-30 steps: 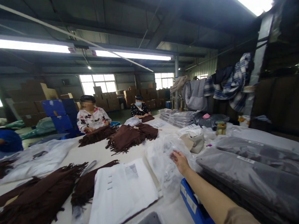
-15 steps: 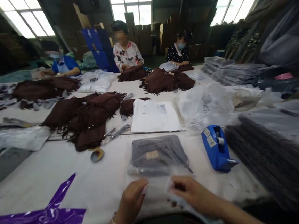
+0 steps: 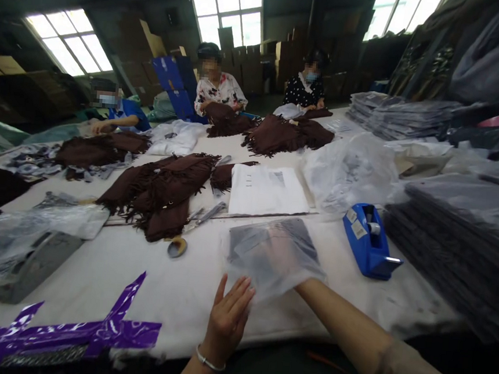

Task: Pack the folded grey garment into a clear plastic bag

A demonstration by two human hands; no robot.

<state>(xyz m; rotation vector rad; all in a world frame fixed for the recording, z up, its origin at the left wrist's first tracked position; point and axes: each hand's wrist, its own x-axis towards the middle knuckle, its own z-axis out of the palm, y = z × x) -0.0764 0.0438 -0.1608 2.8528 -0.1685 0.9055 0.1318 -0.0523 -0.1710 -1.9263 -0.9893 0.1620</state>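
Plastic bag (image 3: 269, 258) around right hand (image 3: 285, 254), beside left hand (image 3: 227, 319).

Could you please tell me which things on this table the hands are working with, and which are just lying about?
In hand:
- clear plastic bag, with the right hand inside it
- left hand, flat at the bag's mouth
- grey folded garment under the bag

Lying about:
- blue tape dispenser
- brown fringed cloth
- white sheet
- purple tape strips
- stack of bagged grey garments

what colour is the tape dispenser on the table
Blue, seen in the head view: the tape dispenser.
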